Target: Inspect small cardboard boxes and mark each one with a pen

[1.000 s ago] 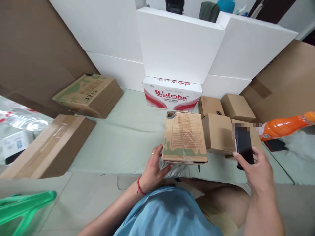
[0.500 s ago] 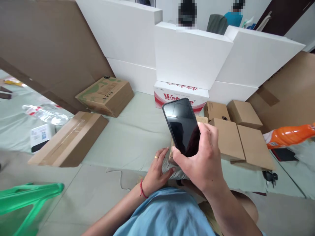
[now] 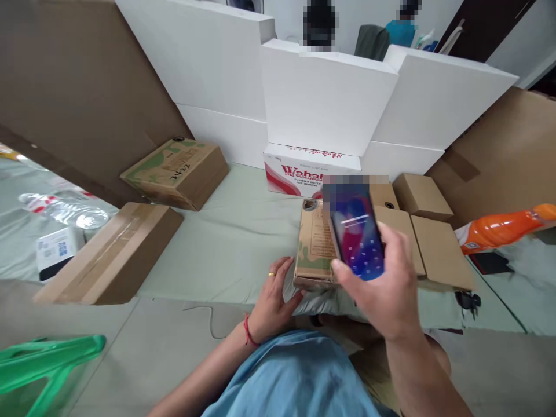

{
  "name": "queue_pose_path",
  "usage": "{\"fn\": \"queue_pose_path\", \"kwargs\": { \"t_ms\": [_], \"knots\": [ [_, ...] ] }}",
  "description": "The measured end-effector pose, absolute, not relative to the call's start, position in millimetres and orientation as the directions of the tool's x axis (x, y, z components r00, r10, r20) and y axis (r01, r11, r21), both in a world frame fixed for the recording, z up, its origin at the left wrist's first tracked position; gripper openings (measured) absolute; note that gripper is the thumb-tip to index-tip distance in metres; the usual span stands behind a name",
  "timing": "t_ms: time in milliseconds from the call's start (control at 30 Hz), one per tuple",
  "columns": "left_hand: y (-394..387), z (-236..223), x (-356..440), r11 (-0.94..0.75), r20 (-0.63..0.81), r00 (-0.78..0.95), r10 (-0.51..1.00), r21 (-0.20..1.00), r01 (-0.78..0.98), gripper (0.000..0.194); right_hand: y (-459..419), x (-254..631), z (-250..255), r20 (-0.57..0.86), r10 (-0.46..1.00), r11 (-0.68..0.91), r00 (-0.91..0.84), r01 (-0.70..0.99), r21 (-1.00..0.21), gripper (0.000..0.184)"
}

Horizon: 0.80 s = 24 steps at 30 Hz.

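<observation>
My right hand (image 3: 384, 286) is closed round a black smartphone (image 3: 358, 234) with a lit screen, held above a small brown box with green print (image 3: 313, 246). That box rests on a grey plastic mailer bag (image 3: 304, 298) at the near edge of the pale green mat (image 3: 234, 243). My left hand (image 3: 273, 298), with a ring and a red wrist cord, lies against the near left corner of the box and the bag, fingers curved on them.
Behind stand a red-and-white Wahaha carton (image 3: 299, 168) and white foam boards (image 3: 325, 92). Several plain cardboard boxes (image 3: 434, 243) lie to the right, an orange bottle (image 3: 499, 229) beyond them. Left: a green-printed box (image 3: 178, 171), a long flat carton (image 3: 113, 255), a green plastic frame (image 3: 43, 362).
The phone came from the right side to the middle over the box. Its screen was dark half a second ago and is lit now. My left hand stayed at the box corner.
</observation>
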<state>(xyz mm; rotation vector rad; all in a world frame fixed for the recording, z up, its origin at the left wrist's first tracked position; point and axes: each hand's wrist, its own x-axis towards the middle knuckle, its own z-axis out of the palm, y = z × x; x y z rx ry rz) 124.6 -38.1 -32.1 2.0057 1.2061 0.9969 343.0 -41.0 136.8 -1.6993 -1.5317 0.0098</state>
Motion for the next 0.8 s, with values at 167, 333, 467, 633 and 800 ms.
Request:
{"fn": "queue_pose_path", "kwargs": {
  "t_ms": [167, 333, 467, 633, 800],
  "knots": [
    [-35, -33, 115, -0.381, 0.278, 0.265, 0.923, 0.752, 0.538, 0.054, -53, 462, 107, 0.303, 0.682, -0.454, 0.666, 0.71, -0.538, 0.096],
    [-34, -41, 114, -0.352, 0.248, 0.253, 0.935, 0.743, 0.569, 0.052, -75, 569, 75, 0.102, 0.544, -0.761, 0.833, 0.541, -0.357, 0.09],
    [-33, -37, 124, -0.386, 0.262, 0.292, 0.92, 0.741, 0.55, 0.053, -84, 601, 60, 0.048, 0.572, -0.76, 0.819, 0.552, -0.344, 0.086],
    [-31, -34, 129, -0.398, 0.273, 0.3, 0.914, 0.742, 0.54, 0.054, -73, 601, 47, 0.136, 0.602, -0.711, 0.787, 0.606, -0.357, 0.09],
    [-29, -39, 125, -0.387, 0.266, 0.291, 0.919, 0.746, 0.542, 0.052, -54, 609, 38, 0.045, 0.635, -0.742, 0.771, 0.625, -0.243, 0.099]
  ]
}}
